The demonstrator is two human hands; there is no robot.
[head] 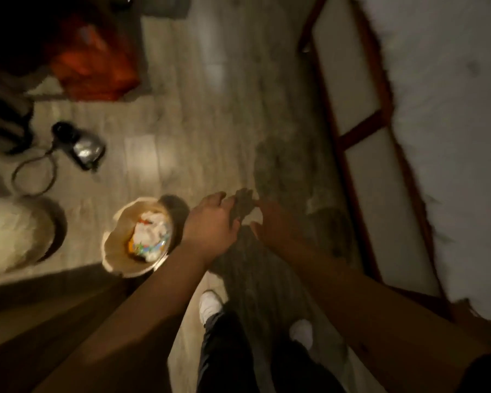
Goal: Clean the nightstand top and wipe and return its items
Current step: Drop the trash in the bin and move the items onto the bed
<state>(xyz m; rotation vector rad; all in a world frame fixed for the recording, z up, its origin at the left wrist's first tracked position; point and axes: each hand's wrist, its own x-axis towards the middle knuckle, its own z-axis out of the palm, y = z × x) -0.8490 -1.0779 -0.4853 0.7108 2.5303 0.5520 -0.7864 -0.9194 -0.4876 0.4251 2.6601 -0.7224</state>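
Both hands — left hand point(210, 222), right hand point(275, 222) — held out above the floor point(210, 123).

Both bare forearms reach forward and down in front of the person, converging so the hands are close together. The left hand point(210, 222) shows its back, fingers curled loosely downward, while the right hand point(275, 222) sits just beside it with its fingers spread and relaxed, gripping nothing that can be made out through the blur. Below, dark trouser legs end in two white shoes point(210, 304), one ahead of the other.

Head camera looks steeply down at floor point(199, 114).
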